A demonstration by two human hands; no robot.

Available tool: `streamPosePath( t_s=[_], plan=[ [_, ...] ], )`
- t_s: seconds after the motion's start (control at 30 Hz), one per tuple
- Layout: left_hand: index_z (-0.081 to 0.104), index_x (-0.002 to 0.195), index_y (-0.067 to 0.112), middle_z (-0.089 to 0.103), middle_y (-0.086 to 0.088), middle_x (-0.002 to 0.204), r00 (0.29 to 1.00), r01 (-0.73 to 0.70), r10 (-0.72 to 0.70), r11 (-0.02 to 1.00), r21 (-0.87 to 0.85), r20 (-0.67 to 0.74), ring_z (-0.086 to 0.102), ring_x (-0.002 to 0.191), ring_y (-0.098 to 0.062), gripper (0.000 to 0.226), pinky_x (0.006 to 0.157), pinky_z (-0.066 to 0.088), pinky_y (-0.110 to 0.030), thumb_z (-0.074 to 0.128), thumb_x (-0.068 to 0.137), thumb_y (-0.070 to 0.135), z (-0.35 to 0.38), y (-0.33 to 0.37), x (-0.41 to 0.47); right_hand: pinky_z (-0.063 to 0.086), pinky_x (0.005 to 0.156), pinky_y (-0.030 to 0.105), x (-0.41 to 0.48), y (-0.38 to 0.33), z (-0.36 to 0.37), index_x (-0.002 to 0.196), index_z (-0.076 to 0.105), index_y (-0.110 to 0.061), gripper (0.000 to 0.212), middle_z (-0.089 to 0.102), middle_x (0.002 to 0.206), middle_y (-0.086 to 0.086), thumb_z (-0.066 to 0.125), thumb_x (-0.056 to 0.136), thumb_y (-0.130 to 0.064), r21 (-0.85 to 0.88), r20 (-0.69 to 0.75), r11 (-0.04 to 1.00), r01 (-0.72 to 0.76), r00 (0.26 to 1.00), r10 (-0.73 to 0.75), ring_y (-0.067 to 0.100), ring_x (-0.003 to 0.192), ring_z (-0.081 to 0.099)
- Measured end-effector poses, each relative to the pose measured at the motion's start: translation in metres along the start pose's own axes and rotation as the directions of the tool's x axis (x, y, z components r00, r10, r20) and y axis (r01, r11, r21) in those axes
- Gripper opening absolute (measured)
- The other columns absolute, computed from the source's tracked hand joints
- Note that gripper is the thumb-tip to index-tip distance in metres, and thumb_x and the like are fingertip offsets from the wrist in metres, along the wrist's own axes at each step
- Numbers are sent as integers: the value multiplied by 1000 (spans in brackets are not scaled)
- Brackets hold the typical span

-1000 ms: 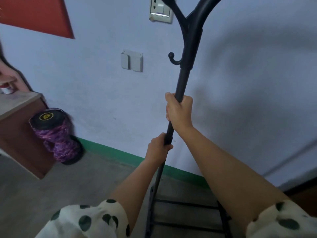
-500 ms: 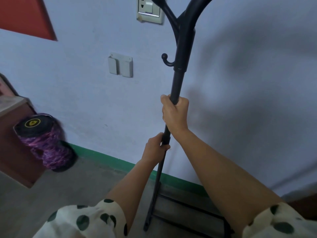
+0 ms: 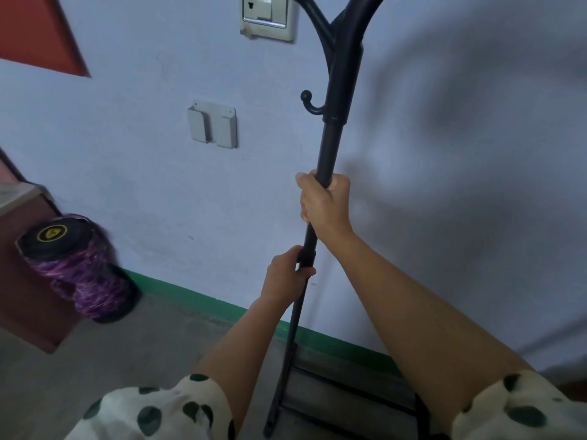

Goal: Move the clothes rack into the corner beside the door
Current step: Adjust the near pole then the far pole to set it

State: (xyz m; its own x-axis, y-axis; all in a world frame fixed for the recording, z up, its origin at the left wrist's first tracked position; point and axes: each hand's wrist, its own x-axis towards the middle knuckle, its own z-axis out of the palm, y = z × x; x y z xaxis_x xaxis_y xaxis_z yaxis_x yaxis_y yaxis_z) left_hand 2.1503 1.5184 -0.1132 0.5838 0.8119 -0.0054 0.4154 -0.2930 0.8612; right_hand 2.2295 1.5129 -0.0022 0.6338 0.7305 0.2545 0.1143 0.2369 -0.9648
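The black clothes rack (image 3: 334, 134) stands tilted in front of the pale blue wall, its pole running from the forked top hooks down to a barred base (image 3: 343, 404) on the floor. My right hand (image 3: 324, 203) is closed around the pole at mid height. My left hand (image 3: 287, 274) grips the same pole just below it. A small hook (image 3: 309, 103) sticks out to the left of the pole. The rack's top is cut off by the frame edge.
A purple cylindrical stool with a black lid (image 3: 73, 268) stands at the left by a brown cabinet (image 3: 22, 293). On the wall are a socket plate (image 3: 268, 17), a grey holder (image 3: 212, 123) and a red panel (image 3: 38, 30). A green skirting (image 3: 197, 301) runs along the floor.
The rack and both hands have shifted slightly left in view and nearer the wall. The base has tilted, its left leg now further forward. Both grips stay the same.
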Motion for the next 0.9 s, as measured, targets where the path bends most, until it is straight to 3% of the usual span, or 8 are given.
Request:
streamPosePath(
  t_s=[0.27, 0.4, 0.57, 0.73, 0.9],
  plan=[
    [59, 117, 11, 68, -8, 120, 999, 10, -10, 1000, 6, 34, 63, 111, -27, 32, 90, 49, -34, 66, 85, 17, -5, -3, -3, 37, 43, 29, -12, -3, -1, 67, 46, -8, 27, 38, 49, 7, 62, 86, -18, -47, 35, 999, 2, 999, 0, 16, 40, 37],
    [58, 118, 13, 68, -7, 118, 998, 20, -21, 1000, 17, 59, 64, 108, -25, 33, 81, 46, -26, 64, 87, 20, -9, -4, -10, 45, 47, 29, -20, -5, 1, 65, 48, -13, 29, 45, 50, 3, 63, 88, -23, -88, 35, 996, 18, 999, -15, 14, 43, 44],
    [56, 121, 13, 67, -8, 118, 998, 23, -26, 998, 51, 63, 65, 100, -25, 35, 75, 46, -27, 62, 87, 22, -12, 2, -16, 53, 59, 25, -24, -9, -2, 82, 56, -3, 23, 58, 63, 8, 63, 88, -24, -130, 57, 990, 57, 997, -50, 13, 56, 58],
    [55, 125, 10, 66, -9, 123, 999, 0, -3, 999, 54, 44, 67, 103, -28, 40, 89, 53, -38, 61, 89, 24, -20, 16, -28, 51, 82, 30, -26, -15, -10, 105, 53, -14, 31, 63, 87, 2, 65, 86, -35, -225, 105, 974, 22, 995, 2, 16, 84, 65],
    [59, 95, 1, 69, -16, 101, 999, 50, -46, 969, 242, -24, 63, 94, -30, 32, 67, 41, -31, 56, 91, 32, -25, 30, -45, 47, 84, 24, -36, -33, -22, 121, 48, -16, 46, 60, 105, -9, 66, 84, -38, -273, 58, 962, -16, 998, 33, 3, 94, 60]
  ],
)
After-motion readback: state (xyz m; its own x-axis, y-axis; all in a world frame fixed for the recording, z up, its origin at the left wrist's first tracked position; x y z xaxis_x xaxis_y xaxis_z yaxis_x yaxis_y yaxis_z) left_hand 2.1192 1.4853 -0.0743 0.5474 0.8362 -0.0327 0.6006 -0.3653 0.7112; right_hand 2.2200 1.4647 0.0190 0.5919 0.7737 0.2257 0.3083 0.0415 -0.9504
